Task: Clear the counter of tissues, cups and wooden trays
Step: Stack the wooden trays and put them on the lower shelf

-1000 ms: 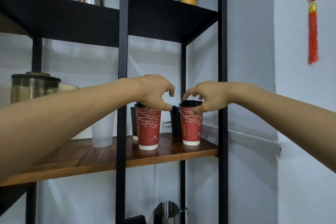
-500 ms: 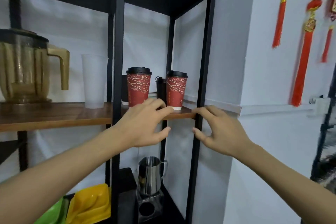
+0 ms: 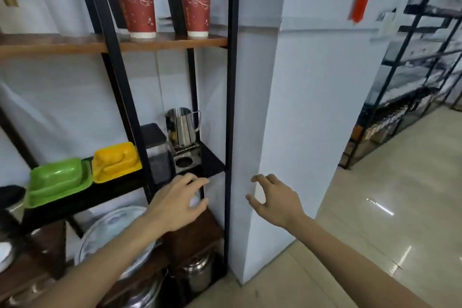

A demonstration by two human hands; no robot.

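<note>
Meanwhile, two red lidded paper cups, one [image 3: 135,0] at 11 o'clock and one [image 3: 196,4] at 12, stand apart on the wooden shelf [image 3: 50,45], a black flask between them. Both grips are empty with fingers loosely spread: left hand [image 3: 180,204] at 6 o'clock before the rack's black post [image 3: 231,107], right hand [image 3: 273,199] beside the white pillar. A careless swing could knock the steel milk pitcher [image 3: 183,127] nearby. Cup lettering is too small to read.

Single head-worn cam, wide-angle, tilted forward and down, close to a black shelf rack [image 3: 231,107]. Two lidded red cups [image 3: 136,0] sit high in frame, well above the fingers [image 3: 197,182]; floor [image 3: 375,207] lower right.
</note>
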